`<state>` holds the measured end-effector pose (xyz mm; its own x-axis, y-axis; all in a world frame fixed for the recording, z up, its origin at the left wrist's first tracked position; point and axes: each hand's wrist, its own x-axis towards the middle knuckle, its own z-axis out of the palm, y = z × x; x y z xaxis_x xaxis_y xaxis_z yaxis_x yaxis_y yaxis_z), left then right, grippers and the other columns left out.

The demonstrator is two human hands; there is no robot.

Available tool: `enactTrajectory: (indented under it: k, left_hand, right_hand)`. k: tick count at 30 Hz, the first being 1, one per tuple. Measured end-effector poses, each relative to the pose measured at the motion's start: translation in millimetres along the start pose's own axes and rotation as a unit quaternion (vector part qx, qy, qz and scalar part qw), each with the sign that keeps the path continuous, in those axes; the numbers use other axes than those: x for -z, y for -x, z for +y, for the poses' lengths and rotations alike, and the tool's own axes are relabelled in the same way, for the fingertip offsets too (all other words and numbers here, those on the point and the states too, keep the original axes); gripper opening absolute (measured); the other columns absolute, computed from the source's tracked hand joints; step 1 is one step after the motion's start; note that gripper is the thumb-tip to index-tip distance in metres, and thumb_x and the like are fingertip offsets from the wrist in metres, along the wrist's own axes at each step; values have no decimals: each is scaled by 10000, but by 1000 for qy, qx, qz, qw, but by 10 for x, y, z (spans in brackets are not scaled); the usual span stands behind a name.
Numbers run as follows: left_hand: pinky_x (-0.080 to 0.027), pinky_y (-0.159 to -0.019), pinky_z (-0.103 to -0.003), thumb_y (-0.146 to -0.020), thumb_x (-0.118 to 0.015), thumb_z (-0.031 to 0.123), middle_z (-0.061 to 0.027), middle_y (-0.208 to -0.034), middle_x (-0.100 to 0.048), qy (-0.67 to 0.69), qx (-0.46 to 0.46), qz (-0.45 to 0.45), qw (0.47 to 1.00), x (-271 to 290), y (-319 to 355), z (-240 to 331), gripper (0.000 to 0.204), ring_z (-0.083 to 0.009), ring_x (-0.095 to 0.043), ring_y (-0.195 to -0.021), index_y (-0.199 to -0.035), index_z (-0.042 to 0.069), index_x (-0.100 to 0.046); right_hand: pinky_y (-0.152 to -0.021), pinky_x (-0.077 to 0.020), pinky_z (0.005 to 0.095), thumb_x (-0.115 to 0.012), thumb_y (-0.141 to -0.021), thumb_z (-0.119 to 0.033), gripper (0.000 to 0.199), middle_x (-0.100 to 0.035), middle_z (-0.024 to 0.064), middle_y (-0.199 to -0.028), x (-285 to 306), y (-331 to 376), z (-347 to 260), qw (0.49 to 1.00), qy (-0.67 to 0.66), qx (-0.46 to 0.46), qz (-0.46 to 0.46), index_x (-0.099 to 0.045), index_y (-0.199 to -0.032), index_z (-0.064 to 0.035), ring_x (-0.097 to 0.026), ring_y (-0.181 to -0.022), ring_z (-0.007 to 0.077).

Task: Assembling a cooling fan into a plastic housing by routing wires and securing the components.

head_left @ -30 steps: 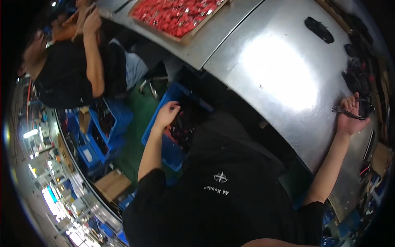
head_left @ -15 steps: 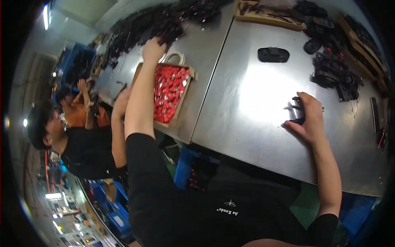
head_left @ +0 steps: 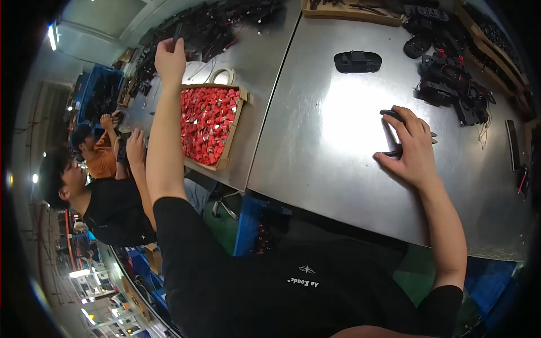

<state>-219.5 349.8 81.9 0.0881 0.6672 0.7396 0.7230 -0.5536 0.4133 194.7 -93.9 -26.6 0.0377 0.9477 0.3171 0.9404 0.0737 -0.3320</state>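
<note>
My left hand reaches far forward to the left, beside the heap of black wired parts. Its fingers pinch a dark flat piece that sticks up past the fingertips. My right hand rests on the metal table at the right, its fingers wrapped round a pair of pliers. One black handle of the pliers shows at the thumb side, and the small metal tips poke out behind the knuckles. Ahead of that hand lies a black oval plastic housing with a raised block on it.
A cardboard box of red parts sits under my left forearm, with a roll of tape behind it. Black assemblies and a parts tray line the far right. A co-worker sits at my left.
My left hand has drawn left from the heap, bringing out the dark flat piece. The pliers have turned slightly in my right hand. The view has shifted a little.
</note>
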Motion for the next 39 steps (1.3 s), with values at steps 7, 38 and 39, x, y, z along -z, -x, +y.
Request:
enactTrajectory:
  k: [7, 38, 39]
  left_hand:
    - [-531, -777, -259, -1026, -659, 145, -60, -998, -698, 461, 189, -142, 855, 625, 1735, 2308, 201, -121, -662, -851, -1143, -14, -621]
    - [-567, -906, -395, -885, -723, 46, -160, -1112, -745, -93, -18, -488, 868, 878, 1547, 657, 286, -314, -720, -1033, -1167, 9, -689]
    - [-566, -908, -395, -887, -719, 47, -158, -1104, -745, -119, -25, -492, 862, 855, 1541, 719, 270, -315, -718, -1032, -1153, 7, -688]
  right_hand:
    - [-1232, -298, 507, -801, -761, -263, 916, -423, 221, -1593, 131, 157, -77, 969, -191, 91, 130, -411, -1563, -54, -396, -1487, 393]
    - [-794, -522, 261, -727, -948, -83, 323, -696, 63, -1057, -37, 327, -104, 856, -508, -89, 11, -540, -1208, -41, -658, -929, 107]
    - [-813, -529, 264, -716, -959, -84, 343, -686, 79, -1119, -70, 329, -89, 815, -570, -93, 45, -517, -1235, -45, -661, -975, 118]
